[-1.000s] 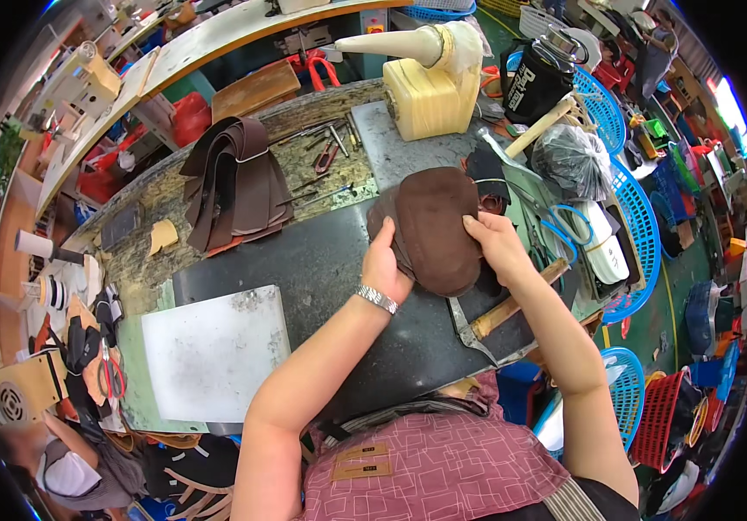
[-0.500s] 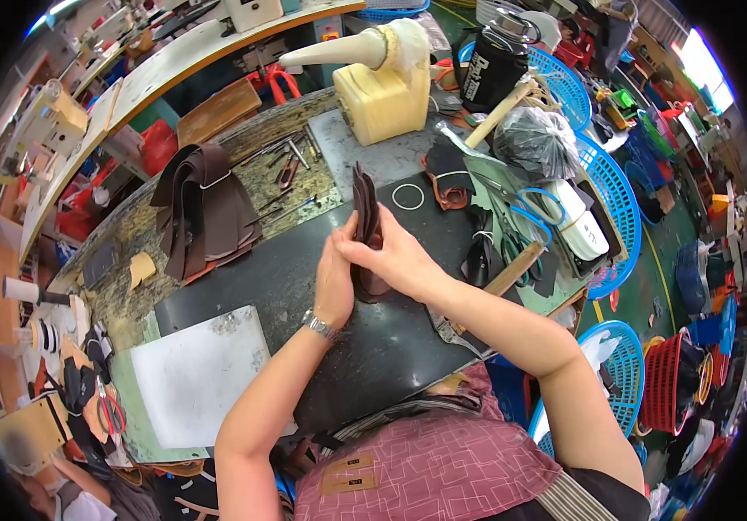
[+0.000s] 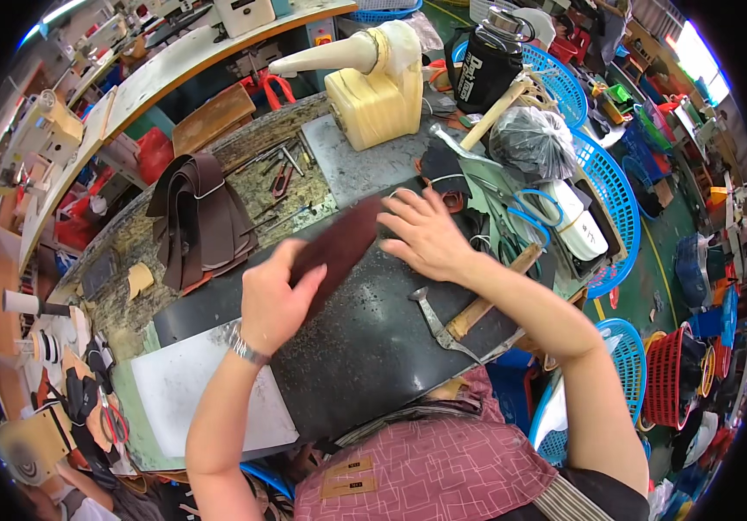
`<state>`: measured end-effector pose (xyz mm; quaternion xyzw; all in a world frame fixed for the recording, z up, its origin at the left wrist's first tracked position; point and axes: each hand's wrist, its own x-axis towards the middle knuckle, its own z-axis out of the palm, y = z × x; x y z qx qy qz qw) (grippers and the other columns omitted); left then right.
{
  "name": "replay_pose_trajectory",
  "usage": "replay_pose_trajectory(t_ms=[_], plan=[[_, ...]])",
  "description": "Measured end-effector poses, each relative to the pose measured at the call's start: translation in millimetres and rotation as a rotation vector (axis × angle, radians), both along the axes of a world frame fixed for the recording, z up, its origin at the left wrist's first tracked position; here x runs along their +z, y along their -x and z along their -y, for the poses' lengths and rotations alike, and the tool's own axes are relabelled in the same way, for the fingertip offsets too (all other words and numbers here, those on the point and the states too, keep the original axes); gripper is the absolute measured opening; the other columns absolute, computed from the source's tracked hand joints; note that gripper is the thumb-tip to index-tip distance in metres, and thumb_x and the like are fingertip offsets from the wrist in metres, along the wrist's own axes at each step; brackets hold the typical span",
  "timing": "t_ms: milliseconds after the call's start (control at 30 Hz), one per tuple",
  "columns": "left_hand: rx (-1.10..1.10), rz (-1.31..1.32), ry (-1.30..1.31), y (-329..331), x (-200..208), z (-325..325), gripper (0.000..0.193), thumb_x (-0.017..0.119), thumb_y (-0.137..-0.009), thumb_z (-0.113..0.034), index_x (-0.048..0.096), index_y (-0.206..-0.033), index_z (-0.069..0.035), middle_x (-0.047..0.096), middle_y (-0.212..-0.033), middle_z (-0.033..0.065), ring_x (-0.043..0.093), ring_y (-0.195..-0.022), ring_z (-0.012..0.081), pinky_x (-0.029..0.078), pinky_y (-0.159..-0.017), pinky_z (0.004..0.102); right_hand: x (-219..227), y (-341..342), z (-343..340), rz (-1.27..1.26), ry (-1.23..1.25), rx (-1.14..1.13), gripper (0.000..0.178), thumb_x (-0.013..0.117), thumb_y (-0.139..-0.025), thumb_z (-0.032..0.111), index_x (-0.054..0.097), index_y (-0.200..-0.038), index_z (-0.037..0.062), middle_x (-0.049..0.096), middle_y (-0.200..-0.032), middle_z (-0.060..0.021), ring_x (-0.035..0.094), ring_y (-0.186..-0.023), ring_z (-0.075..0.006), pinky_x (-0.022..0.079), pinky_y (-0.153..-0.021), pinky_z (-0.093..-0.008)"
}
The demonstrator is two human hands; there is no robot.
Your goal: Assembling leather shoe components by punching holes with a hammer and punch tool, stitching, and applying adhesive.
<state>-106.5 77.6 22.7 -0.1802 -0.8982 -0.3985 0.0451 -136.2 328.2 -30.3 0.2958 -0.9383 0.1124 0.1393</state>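
Observation:
A dark brown leather piece (image 3: 343, 247) stretches at a slant over the black work mat (image 3: 365, 347). My left hand (image 3: 278, 295) grips its near left end, thumb on one side and fingers on the other. At its far right end is my right hand (image 3: 425, 233), palm down with fingers spread; the fingertips are at the leather's edge, and I cannot tell whether they press on it. A shoemaker's hammer (image 3: 432, 319) with a wooden handle lies on the mat below my right forearm. A banded bundle of brown leather strips (image 3: 204, 217) rests to the left.
A white sheet (image 3: 200, 395) lies at the near left. At the back stands a yellowish block with a horn (image 3: 373, 113). Small tools (image 3: 282, 178) lie behind the mat. Blue-handled scissors (image 3: 536, 208), a bagged bundle (image 3: 531, 143), a black flask (image 3: 488, 69) and blue baskets (image 3: 612, 217) crowd the right.
The folded leather that stood upright between my palms is now spread out low over the mat. My left hand has moved left, my right hand right and apart. The hammer has come into view.

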Motion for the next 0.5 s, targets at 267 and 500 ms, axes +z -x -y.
replay_pose_trajectory(t_ms=[267, 500], plan=[[-0.165, 0.149, 0.02, -19.5, -6.6, 4.0, 0.03, 0.069, -0.077, -0.018, 0.056, -0.102, -0.006, 0.065, -0.089, 0.0157, 0.064, -0.078, 0.0299, 0.051, -0.066, 0.0344, -0.2, 11.2, -87.8, -0.024, -0.474, -0.319, 0.023, 0.061, -0.077, 0.021, 0.061, -0.094, 0.005, 0.057, -0.104, -0.0074, 0.041, -0.122, -0.0286, 0.021, -0.105, -0.0544], [0.007, 0.267, 0.404, -4.0, -24.1, 8.2, 0.056, 0.069, -0.078, -0.021, 0.043, -0.123, 0.001, 0.056, -0.116, 0.0232, 0.056, -0.104, 0.0373, 0.045, -0.089, 0.041, 5.7, 17.4, -63.2, 0.03, -0.315, 0.314, 0.044, 0.054, -0.084, 0.033, 0.047, -0.124, 0.0151, 0.047, -0.128, -0.0089, 0.042, -0.12, -0.0259, 0.03, -0.103, -0.0467]])
